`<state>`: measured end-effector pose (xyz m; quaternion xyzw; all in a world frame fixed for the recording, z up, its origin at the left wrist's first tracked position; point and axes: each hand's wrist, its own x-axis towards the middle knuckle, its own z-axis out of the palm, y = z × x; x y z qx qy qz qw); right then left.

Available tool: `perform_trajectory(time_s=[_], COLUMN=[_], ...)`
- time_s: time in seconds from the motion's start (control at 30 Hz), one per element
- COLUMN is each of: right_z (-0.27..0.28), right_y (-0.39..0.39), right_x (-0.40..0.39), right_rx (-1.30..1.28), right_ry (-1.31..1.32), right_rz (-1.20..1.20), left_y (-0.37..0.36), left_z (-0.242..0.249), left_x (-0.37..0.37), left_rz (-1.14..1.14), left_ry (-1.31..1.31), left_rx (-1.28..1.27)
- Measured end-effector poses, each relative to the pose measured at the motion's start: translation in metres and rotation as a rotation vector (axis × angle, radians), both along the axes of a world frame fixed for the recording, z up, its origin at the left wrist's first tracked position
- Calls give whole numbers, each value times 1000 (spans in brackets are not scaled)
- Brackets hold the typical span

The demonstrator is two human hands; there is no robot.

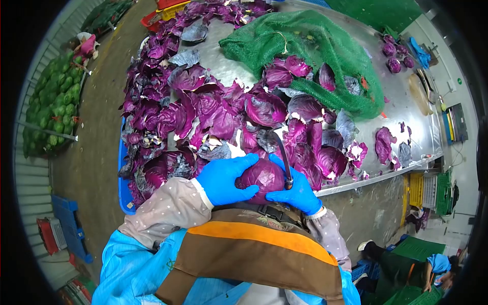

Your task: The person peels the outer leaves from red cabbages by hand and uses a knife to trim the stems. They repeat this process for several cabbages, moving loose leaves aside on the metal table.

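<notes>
A red cabbage head [262, 178] sits between both my blue-gloved hands, close to my apron. My left hand [226, 179] wraps around its left side. My right hand [295, 189] presses its right side and also grips a dark curved knife [282, 155], whose blade points up and away over the cabbage. Just beyond my hands lies a thick heap of loose purple cabbage leaves [203, 114] on the steel table [401, 101].
A green net sack [315, 51] lies on the table's far middle. Several trimmed red cabbages [394, 56] sit at the far right. Green cabbages [56, 101] are piled at left. Crates stand on the floor; a person [437, 264] crouches at lower right.
</notes>
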<state>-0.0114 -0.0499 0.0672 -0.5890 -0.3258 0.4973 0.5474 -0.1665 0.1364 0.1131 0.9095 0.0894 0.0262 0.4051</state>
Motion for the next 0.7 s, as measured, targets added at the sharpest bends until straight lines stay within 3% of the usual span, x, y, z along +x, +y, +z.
perform_trajectory(time_s=[0.23, 0.33, 0.43, 0.53, 0.63, 0.7], right_z=[5, 3, -2, 0, 1, 6], right_y=[2, 2, 1, 4, 5, 6], right_x=[-3, -2, -3, -4, -3, -2], right_rx=[15, 5, 5, 1, -19, -51], right_ry=[-28, 26, 16, 74, 73, 70], right_rz=[-4, -29, -50, -60, -43, -26], left_y=[-7, -17, -13, -16, -22, -11], left_z=[1, -18, -30, -32, -27, -47], left_x=[2, -1, -5, -6, -15, -10], left_rz=[-8, 68, 67, 201, 377, 643], left_ry=[90, -168, -438, -511, -287, -277], left_rx=[282, 375, 340, 217, -20, -88])
